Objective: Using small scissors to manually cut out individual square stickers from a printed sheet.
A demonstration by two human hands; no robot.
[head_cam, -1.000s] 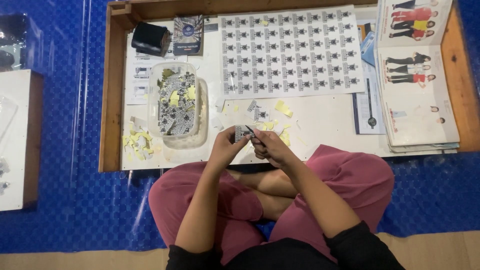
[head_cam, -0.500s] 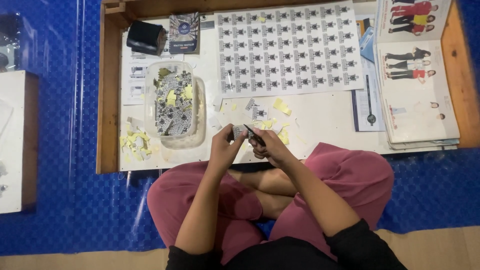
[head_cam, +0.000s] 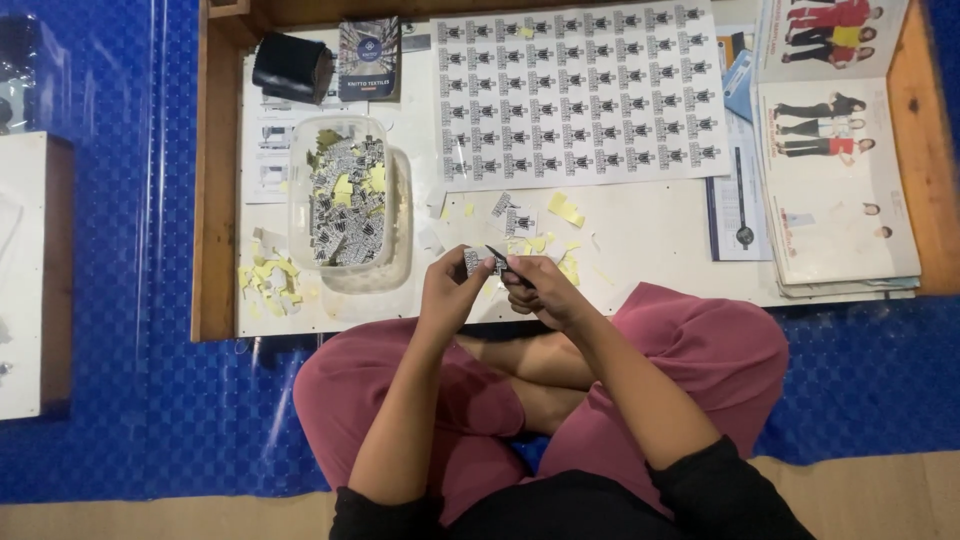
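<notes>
My left hand (head_cam: 452, 288) pinches a small printed sticker piece (head_cam: 472, 262) just above the near edge of the low table. Beside it, my right hand (head_cam: 535, 285) grips small dark scissors (head_cam: 498, 257), their blades touching that piece. A large sheet of printed stickers (head_cam: 580, 95) lies farther back on the white table top (head_cam: 650, 225). To the left stands a clear plastic tub (head_cam: 345, 195) full of cut stickers and yellow backing bits. A few cut stickers (head_cam: 515, 218) and yellow scraps (head_cam: 565, 210) lie just beyond my hands.
A pile of yellow scraps (head_cam: 268, 280) sits at the table's left front. A black pouch (head_cam: 292, 66) and a dark booklet (head_cam: 368, 58) rest at the back left. Catalogues with clothing pictures (head_cam: 835, 150) are stacked at the right. Blue matting (head_cam: 120, 380) covers the floor; a white box (head_cam: 35, 270) stands at the left.
The view has shifted slightly. My hands have stayed together at the table's near edge, with the scissors working on the small piece.
</notes>
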